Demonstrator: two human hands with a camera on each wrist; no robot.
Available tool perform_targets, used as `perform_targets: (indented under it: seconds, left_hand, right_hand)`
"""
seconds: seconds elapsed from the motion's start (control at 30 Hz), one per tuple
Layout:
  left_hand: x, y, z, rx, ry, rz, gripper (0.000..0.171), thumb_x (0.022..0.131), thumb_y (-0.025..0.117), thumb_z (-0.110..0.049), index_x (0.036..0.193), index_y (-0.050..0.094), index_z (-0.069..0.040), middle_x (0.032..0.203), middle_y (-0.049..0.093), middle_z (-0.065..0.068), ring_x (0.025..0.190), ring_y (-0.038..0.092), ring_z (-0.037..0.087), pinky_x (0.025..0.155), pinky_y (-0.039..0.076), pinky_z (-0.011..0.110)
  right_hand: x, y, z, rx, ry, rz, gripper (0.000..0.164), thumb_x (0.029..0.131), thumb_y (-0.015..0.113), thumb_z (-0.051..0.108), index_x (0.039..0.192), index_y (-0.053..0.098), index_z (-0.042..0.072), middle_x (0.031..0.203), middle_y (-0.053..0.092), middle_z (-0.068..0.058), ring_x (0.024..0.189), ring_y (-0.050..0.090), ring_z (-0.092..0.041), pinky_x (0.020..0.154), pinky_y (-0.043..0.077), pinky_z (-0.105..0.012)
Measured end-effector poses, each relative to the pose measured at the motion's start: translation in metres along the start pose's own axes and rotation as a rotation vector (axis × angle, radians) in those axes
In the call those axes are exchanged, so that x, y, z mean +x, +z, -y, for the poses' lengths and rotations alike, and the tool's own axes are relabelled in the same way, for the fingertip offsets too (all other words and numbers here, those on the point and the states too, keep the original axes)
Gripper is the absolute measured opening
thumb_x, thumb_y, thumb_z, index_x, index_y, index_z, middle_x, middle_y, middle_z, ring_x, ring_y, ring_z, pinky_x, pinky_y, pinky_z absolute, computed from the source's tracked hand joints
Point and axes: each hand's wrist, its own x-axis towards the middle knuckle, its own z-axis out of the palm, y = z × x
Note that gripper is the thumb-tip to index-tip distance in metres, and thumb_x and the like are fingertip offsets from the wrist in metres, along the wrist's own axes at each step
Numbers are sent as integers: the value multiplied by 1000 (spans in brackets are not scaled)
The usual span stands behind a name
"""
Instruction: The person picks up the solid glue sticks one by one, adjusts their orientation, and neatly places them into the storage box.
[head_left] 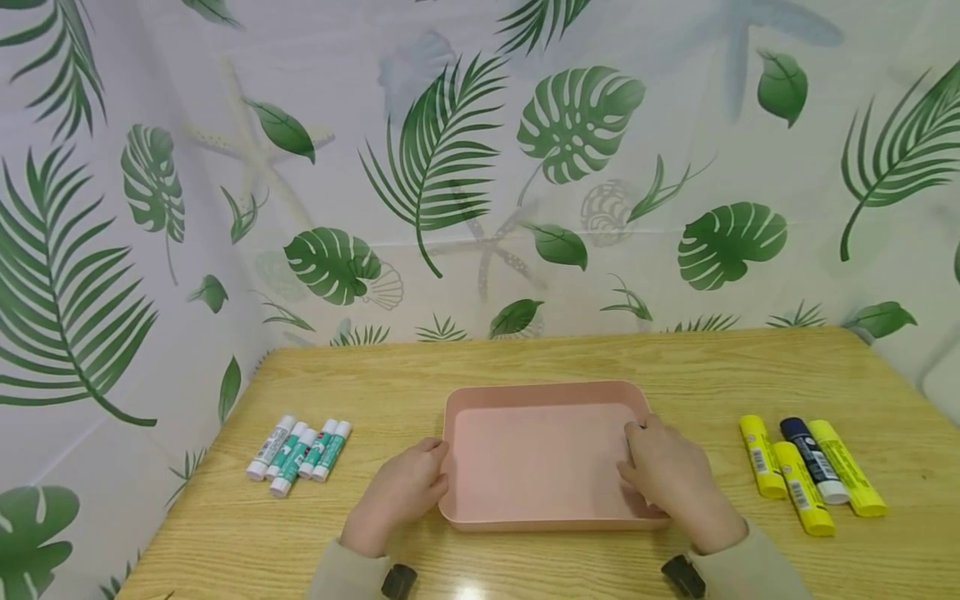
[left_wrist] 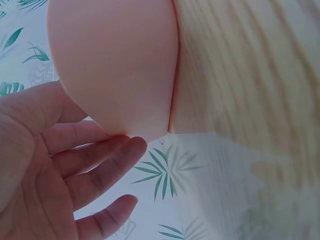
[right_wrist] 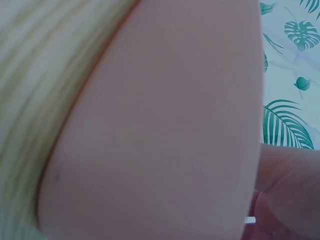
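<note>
A shallow pink tray (head_left: 547,525) rests on the wooden table in front of me. My left hand (head_left: 405,487) grips its left end; in the left wrist view the thumb passes behind the rim and the fingertips (left_wrist: 135,147) touch the outer wall. At the opposite end my right hand (head_left: 671,475) holds the right rim, its fingers reaching over the inside. Most of the right hand is hidden behind the tray wall (right_wrist: 155,120) in the right wrist view. A small dark spot shows by its fingers in the head view; I cannot tell what it is.
Several white-and-teal glue sticks (head_left: 292,467) lie together on the table (head_left: 390,367) at the left. To the right lie three yellow glue sticks (head_left: 804,492) and a navy one with a white end (head_left: 813,458). A leaf-patterned cloth (head_left: 465,275) hangs behind the table.
</note>
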Motion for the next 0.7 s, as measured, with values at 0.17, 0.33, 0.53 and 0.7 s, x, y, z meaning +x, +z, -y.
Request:
perform_targets:
  seconds: [0.17,0.33,0.53,0.7]
  left_hand:
    - [0,-1,0,5,-4,0,36,80,58,-8,110,55,11,111,54,22,96,57,31,77,48,38]
    - [0,-1,1,15,7,-7,35,79,58,-8,109,55,11,109,55,21,93,58,30,75,48,37]
    - [0,-1,2,14,15,-12,35,79,58,-8,109,56,10,108,55,21,91,58,29,74,49,37]
    - [0,0,2,14,19,-9,34,80,58,-8,109,56,10,108,55,20,92,58,28,75,49,36]
  right_hand:
    - [0,1,0,6,-24,-52,33,76,68,24,95,56,-1,73,46,-8,57,44,-17,43,39,-28]
    - [1,-1,1,23,-34,-91,36,76,68,25,100,57,0,74,49,-7,61,47,-19,44,41,-30]
    - [2,-1,0,13,-67,-150,38,75,69,25,101,58,-1,80,54,-9,70,53,-25,48,45,-35]
    - [1,-1,-2,-2,-125,-222,37,74,70,25,98,60,-1,82,56,-10,72,52,-26,52,45,-37]
